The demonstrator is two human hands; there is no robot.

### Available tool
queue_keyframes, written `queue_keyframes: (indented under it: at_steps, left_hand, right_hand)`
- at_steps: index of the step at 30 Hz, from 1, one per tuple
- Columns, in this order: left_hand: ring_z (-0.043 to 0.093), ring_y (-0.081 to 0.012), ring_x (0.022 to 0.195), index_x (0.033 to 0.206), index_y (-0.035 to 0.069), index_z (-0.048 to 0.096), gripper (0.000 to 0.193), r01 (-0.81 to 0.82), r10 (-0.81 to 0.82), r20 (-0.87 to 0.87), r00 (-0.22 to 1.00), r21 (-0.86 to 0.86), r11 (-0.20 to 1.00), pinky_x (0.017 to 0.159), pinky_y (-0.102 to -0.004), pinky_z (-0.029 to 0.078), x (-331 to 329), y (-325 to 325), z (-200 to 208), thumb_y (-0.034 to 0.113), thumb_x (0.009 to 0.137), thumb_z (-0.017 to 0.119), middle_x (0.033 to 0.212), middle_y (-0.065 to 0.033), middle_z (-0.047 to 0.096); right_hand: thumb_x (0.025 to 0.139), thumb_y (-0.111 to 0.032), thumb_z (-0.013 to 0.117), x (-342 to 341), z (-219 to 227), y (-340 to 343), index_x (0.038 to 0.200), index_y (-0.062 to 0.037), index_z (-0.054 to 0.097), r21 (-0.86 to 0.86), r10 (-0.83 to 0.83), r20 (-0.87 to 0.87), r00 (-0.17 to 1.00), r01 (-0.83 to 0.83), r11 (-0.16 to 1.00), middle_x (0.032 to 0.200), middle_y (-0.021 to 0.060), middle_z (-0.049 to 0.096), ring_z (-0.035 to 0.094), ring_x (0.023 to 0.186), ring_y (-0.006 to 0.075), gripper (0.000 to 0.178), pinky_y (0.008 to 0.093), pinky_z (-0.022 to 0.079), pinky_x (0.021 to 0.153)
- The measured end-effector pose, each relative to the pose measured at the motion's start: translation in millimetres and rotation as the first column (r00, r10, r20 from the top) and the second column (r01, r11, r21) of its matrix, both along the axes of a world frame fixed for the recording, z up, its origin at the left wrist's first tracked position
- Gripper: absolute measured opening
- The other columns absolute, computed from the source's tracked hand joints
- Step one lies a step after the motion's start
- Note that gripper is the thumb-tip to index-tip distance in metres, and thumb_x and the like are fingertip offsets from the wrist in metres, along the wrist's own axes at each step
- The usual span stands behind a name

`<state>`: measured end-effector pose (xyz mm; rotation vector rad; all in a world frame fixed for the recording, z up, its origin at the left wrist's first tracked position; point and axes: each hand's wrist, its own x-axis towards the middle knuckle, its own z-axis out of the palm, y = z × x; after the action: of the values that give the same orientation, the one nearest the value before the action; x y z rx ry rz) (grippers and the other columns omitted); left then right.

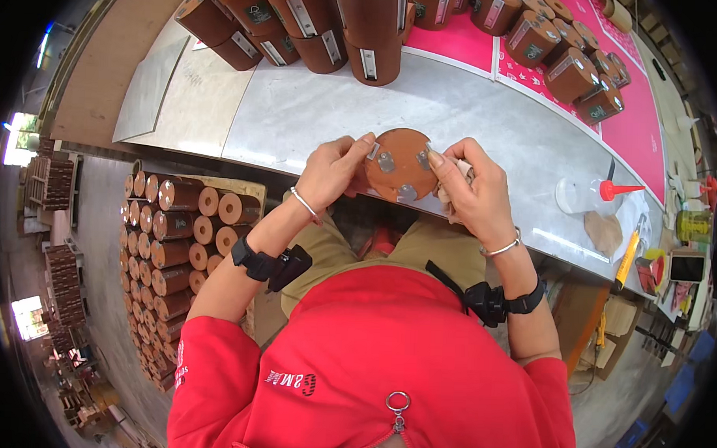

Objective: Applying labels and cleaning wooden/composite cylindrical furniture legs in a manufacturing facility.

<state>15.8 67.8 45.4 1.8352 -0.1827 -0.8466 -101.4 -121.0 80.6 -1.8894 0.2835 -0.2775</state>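
Observation:
At the table's near edge, both hands hold a round brown wooden piece (401, 172), its flat face turned up toward me. Shiny grey patches sit on that face. My left hand (330, 169) grips its left side, thumb on the rim beside a small metal strip. On the right side my right hand (483, 193) is closed, its thumb pressing near a grey patch. A crumpled whitish cloth (463, 179) is bunched in the right fingers. How deep the wooden piece is and what the fingers do beneath it are hidden.
Brown wooden cylinders with metal strips (374, 55) stand stacked across the grey table (299, 111). More cylinders rest on a pink sheet (641, 147). To the right lie a red-nozzled bottle (579, 196) and a yellow cutter (629, 255). A cylinder stack (176, 257) stands at left.

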Motion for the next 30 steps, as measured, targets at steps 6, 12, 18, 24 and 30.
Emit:
queue_keyframes:
  at_steps: [6, 12, 18, 24, 30]
  left_hand:
    - [0.059, -0.0125, 0.061, 0.094, -0.002, 0.062, 0.039, -0.045, 0.065, 0.230, 0.971, -0.091, 0.995, 0.056, -0.0270, 0.046, -3, -1, -6, 0.035, 0.096, 0.051, 0.067, -0.0082, 0.063]
    - [0.061, -0.0122, 0.065, 0.097, -0.002, 0.062, 0.036, -0.058, 0.091, 0.280, 0.956, -0.124, 0.991, 0.058, -0.0266, 0.047, -12, 2, 4, 0.032, 0.097, 0.052, 0.074, -0.0083, 0.065]
    - [0.060, -0.0162, 0.095, 0.116, -0.001, 0.055, 0.038, -0.017, 0.079, 0.488, 0.869, -0.131, 0.991, 0.074, -0.0287, 0.050, -23, 4, 15, 0.031, 0.095, 0.055, 0.104, -0.0108, 0.062]
    - [0.048, -0.0325, 0.118, 0.134, -0.007, 0.033, 0.101, 0.116, -0.083, 0.639, 0.765, -0.009, 0.993, 0.090, -0.0394, 0.046, -30, -4, 18, 0.046, 0.064, 0.083, 0.128, -0.0217, 0.044]
    - [0.047, -0.0377, 0.116, 0.132, -0.010, 0.033, 0.104, 0.046, 0.002, 0.686, 0.728, -0.051, 0.998, 0.099, -0.0405, 0.039, -35, -24, -5, 0.044, 0.060, 0.085, 0.124, -0.0248, 0.046]
  right_hand:
    - [0.090, -0.029, 0.064, 13, -7, -7, 0.083, -0.0029, 0.056, 0.076, -0.004, -0.099, 0.995, 0.011, 0.997, 0.060, 0.0071, 0.062, 0.061, 0.054, 0.0122, 0.028, 0.0252, 0.045, 0.049]
    - [0.090, -0.029, 0.064, 16, -14, -10, 0.083, -0.0028, 0.056, 0.132, -0.002, -0.065, 0.998, 0.011, 0.991, 0.061, 0.0051, 0.061, 0.059, 0.056, 0.0090, 0.028, 0.0242, 0.044, 0.049]
    - [0.091, -0.029, 0.064, 14, -18, -10, 0.085, -0.0024, 0.056, 0.198, 0.008, -0.060, 0.998, 0.004, 0.980, 0.065, 0.0040, 0.061, 0.057, 0.059, 0.0070, 0.028, 0.0231, 0.044, 0.050]
    - [0.092, -0.028, 0.062, 9, -23, -11, 0.087, -0.0007, 0.057, 0.209, 0.021, 0.008, 1.000, -0.022, 0.978, 0.067, 0.0045, 0.061, 0.056, 0.062, 0.0070, 0.028, 0.0237, 0.044, 0.054]
    - [0.092, -0.025, 0.061, -10, -37, -11, 0.088, -0.0005, 0.058, 0.174, 0.064, -0.034, 0.997, -0.057, 0.983, 0.068, 0.0044, 0.061, 0.055, 0.063, 0.0086, 0.025, 0.0260, 0.045, 0.055]
